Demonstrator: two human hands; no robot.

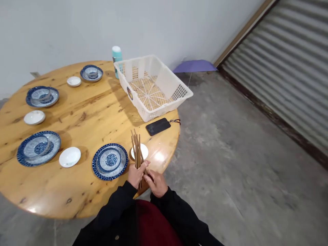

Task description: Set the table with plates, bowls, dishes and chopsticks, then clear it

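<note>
A bundle of several brown wooden chopsticks (137, 147) stands tilted in my left hand (136, 173), whose fingers are wrapped round the lower part. My right hand (156, 183) is closed at the bundle's right side, thumb and fingers pinching a chopstick there. Behind the chopsticks is a small white dish (144, 151), partly covered by them. Left of my hands lies a blue-patterned plate (95, 164) with a matching bowl (111, 160) on it. The lower ends of the chopsticks show below my left hand, near the table edge.
On the round wooden table (84, 136) are more blue plates (21, 153) with bowls, and white dishes (70, 157). A white plastic basket (139, 106), a teal bottle (117, 54) and a black phone (158, 126) stand farther back. A purple umbrella (195, 66) is on the floor.
</note>
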